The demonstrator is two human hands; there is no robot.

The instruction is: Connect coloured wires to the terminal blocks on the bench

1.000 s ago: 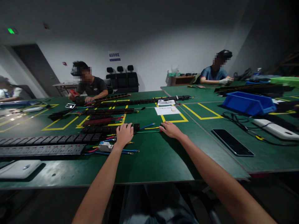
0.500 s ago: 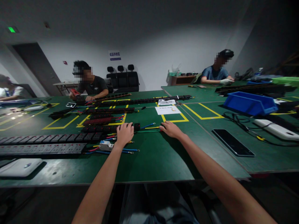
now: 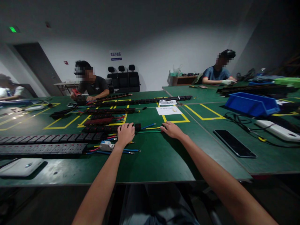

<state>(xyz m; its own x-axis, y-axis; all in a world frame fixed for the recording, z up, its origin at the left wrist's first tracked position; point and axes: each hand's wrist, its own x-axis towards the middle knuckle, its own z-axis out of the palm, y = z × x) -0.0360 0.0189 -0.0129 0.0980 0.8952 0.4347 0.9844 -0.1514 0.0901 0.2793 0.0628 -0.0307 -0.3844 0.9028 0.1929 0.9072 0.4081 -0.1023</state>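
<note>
Left hand (image 3: pixel 126 135) palm down over a short black strip (image 3: pixel 137 127), near its right end, fingers bent across; likely to steady it on the desk (image 3: pixel 152 165). Grip part-closed; underside hidden, cannot tell how firm the hold. Right hand (image 3: pixel 172 130) at the ends of the yellow wire (image 3: pixel 153 128) and green wire (image 3: pixel 150 132) running from that strip; fingers curled, pinch not visible, cannot tell if it has them. Hands apart, wires between: probably keeps them straight. Blue wire (image 3: pixel 149 126) ends just short of the right fingers. Strip lies beyond two longer strips (image 3: pixel 47 150), wired ends all rightward, seemingly for easy reach. Breaker (image 3: pixel 107 145) beside left wrist. Phone (image 3: pixel 234 143) off right, well apart.
</note>
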